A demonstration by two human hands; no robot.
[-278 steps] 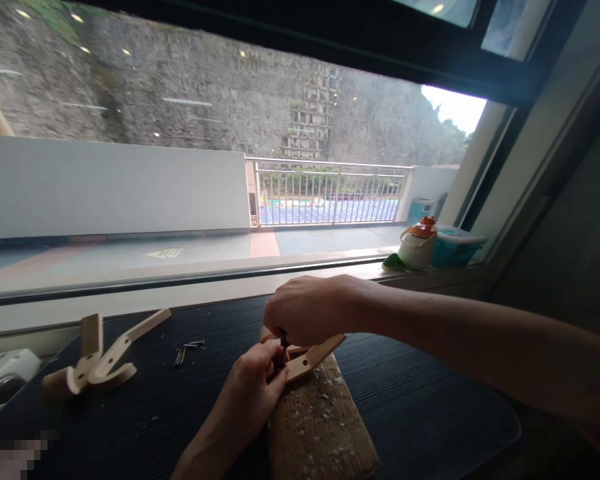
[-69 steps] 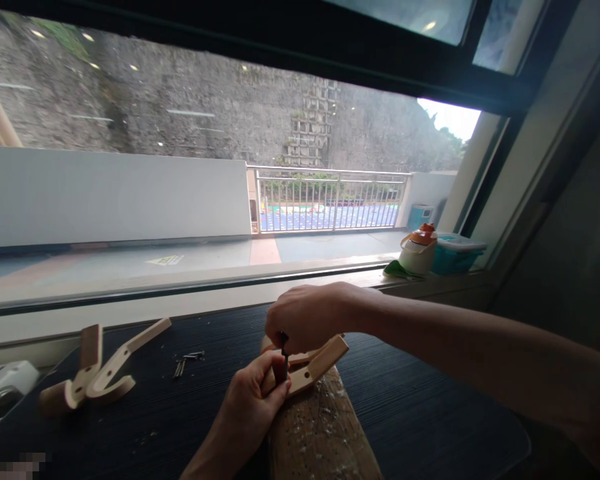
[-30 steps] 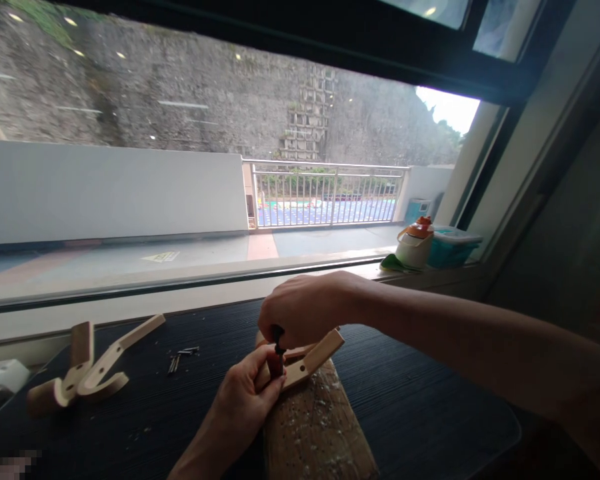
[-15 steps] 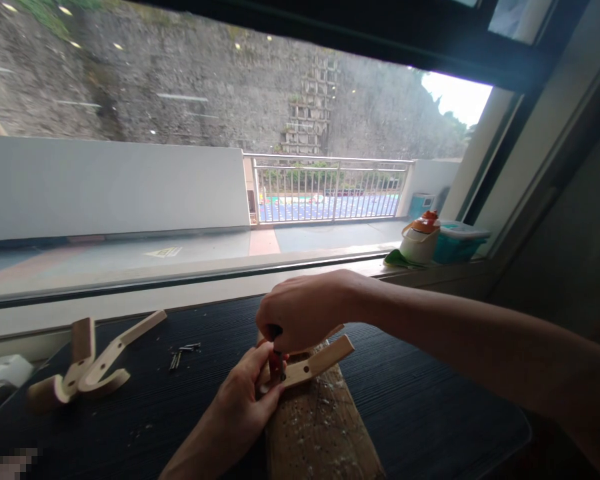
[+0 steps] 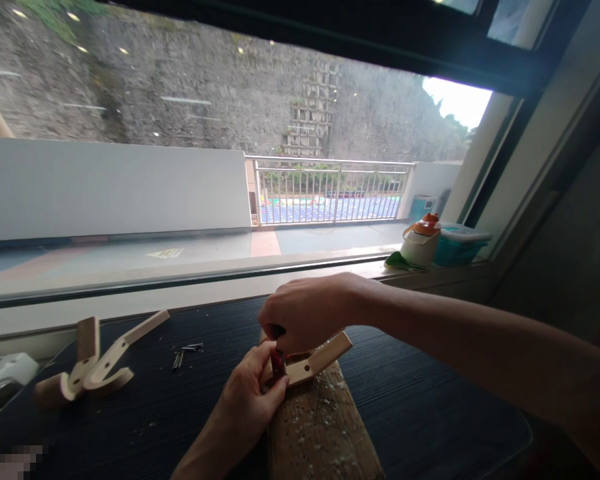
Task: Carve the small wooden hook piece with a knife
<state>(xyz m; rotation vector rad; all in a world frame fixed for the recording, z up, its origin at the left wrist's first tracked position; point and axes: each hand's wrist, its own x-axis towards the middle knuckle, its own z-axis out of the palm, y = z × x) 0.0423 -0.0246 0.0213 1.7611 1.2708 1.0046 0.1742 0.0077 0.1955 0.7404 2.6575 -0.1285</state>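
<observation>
A pale wooden hook (image 5: 325, 358) with drilled holes lies on a worn wooden block (image 5: 320, 427). My left hand (image 5: 253, 387) closes round its near-left end, with the thumb pressed on the wood. Over that end, my right hand (image 5: 300, 313) is wrapped round the top of an upright tool with a dark red handle (image 5: 278, 365), which looks like a screwdriver. Its tip is hidden behind my left fingers and the wood. Left of the block, several loose screws (image 5: 183, 355) lie on the dark table.
Two more wooden hooks, one with dark ends (image 5: 86, 353) and one pale (image 5: 111, 363), lie at the left of the dark table (image 5: 180, 407). A white device (image 5: 5, 383) stands at the left edge. On the sill are a bottle (image 5: 421, 243) and a teal box (image 5: 463, 245).
The red-handled tool has turned or shifted slightly over the wooden hook, and my left fingers have closed in nearer to it. The view has shifted a little; both hands stay in place.
</observation>
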